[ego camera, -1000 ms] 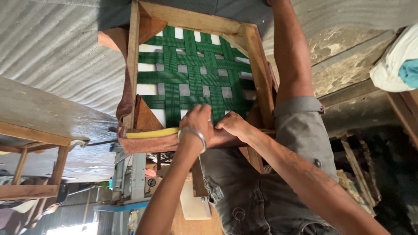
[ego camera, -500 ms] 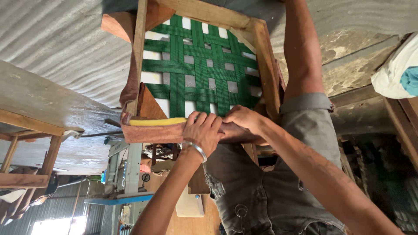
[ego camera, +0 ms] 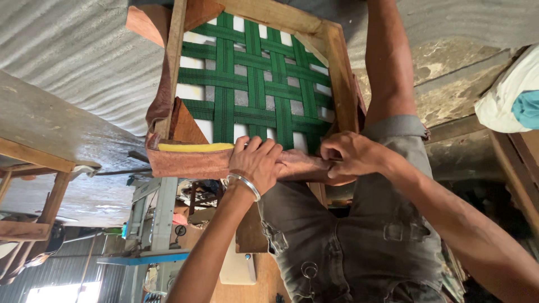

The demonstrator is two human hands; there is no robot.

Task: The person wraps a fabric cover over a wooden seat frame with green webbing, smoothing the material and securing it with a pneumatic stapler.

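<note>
Wooden seat frame (ego camera: 342,73) with green webbing (ego camera: 252,84), brown cover (ego camera: 191,163) over near rail.

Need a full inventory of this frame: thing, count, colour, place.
wooden seat frame: 1, light brown, centre top, held over the lap
webbing straps: woven lattice, green, inside the frame
fabric cover: 1, reddish brown, wrapped over the frame's near edge
foam strip: 1, yellow, showing above the cover
workbench: 1, grey-brown wood, left
sewing machine: 1, pale, lower left
cloth bundle: 1, white and teal, right edge
bracelet: 1, silver, left wrist
left hand: pressing the cover
right hand: pinching the cover's edge
</note>
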